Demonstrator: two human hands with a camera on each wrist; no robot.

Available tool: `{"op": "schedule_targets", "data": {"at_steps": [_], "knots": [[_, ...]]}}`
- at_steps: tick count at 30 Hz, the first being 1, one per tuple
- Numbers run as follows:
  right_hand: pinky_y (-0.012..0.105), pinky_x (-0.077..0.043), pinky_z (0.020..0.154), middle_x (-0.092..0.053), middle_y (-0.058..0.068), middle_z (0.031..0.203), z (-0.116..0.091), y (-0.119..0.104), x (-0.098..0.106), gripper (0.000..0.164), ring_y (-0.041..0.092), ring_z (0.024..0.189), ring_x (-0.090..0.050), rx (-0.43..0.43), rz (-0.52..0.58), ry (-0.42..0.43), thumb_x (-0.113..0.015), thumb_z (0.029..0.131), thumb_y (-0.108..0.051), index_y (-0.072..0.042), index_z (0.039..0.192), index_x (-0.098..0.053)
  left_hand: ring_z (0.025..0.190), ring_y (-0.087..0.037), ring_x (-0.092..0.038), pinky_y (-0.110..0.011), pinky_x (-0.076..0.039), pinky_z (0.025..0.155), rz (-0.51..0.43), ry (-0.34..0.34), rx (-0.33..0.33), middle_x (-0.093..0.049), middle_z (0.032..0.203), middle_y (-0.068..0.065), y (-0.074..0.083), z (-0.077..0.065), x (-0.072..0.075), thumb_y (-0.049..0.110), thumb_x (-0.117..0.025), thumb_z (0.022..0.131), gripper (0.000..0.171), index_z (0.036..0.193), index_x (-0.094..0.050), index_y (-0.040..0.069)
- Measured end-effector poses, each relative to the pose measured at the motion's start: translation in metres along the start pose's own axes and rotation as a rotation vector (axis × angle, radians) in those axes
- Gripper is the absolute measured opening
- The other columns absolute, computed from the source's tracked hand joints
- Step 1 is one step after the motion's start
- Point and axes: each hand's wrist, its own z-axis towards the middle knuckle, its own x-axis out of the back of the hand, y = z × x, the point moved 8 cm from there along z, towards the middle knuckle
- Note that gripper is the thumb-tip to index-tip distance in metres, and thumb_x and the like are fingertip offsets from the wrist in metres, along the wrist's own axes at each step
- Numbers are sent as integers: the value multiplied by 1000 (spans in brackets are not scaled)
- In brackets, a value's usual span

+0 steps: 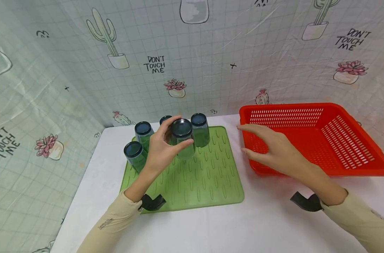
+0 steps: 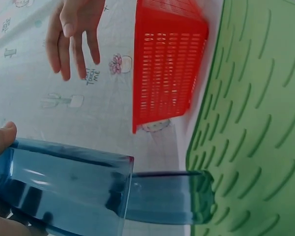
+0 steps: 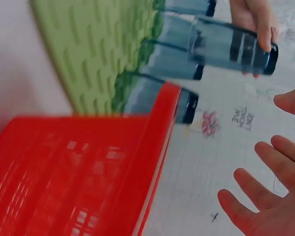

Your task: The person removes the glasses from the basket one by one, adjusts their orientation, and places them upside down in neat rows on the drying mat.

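My left hand point(image 1: 160, 149) grips a blue-tinted drinking glass point(image 1: 181, 128) by its sides, thumb on one side and fingers on the other. That glass is upside down, dark base up, its rim raised off the green drying mat point(image 1: 207, 186). Several like glasses stand inverted on the mat's far and left parts, among them one glass point(image 1: 200, 131) just right of the held one and another glass point(image 1: 143, 135) to its left. My right hand point(image 1: 278, 149) is over the near left rim of the red basket point(image 1: 362, 172), its fingers spread and holding nothing.
A white cloth point(image 1: 211, 228) covers the table under the mat and basket. Patterned fabric point(image 1: 207, 56) with cactus drawings hangs close behind them and along the left side. In the right wrist view, the basket wall point(image 3: 157, 147) rises partly in front of one glass.
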Motion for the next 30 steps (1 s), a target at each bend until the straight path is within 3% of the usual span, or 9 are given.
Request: {"op": "schedule_targets", "data": {"at_steps": [13, 24, 30], "knots": [[68, -44, 103, -52, 11, 149, -31, 34, 18, 69, 38, 139, -43, -84, -250, -72, -78, 88, -24, -17, 151, -49, 119, -27, -63, -15, -53, 89, 30, 65, 162, -62, 134, -17, -31, -23, 19, 1, -87, 79, 74, 143, -50, 1], [74, -42, 101, -45, 20, 153, -52, 66, 25, 75, 45, 139, -38, -163, -297, -118, -79, 88, -33, -14, 153, -46, 123, -27, -61, -17, -51, 97, 52, 74, 225, -60, 133, -17, -58, -42, 19, 4, -88, 78, 74, 139, -48, 0], [76, -39, 101, -43, 21, 154, -58, 72, 27, 75, 45, 140, -35, -202, -294, -124, -78, 89, -35, -13, 153, -46, 124, -26, -60, -35, -54, 99, 125, 55, 246, -57, 132, -16, -68, -47, 13, 8, -88, 80, 74, 139, -46, 2]]}}
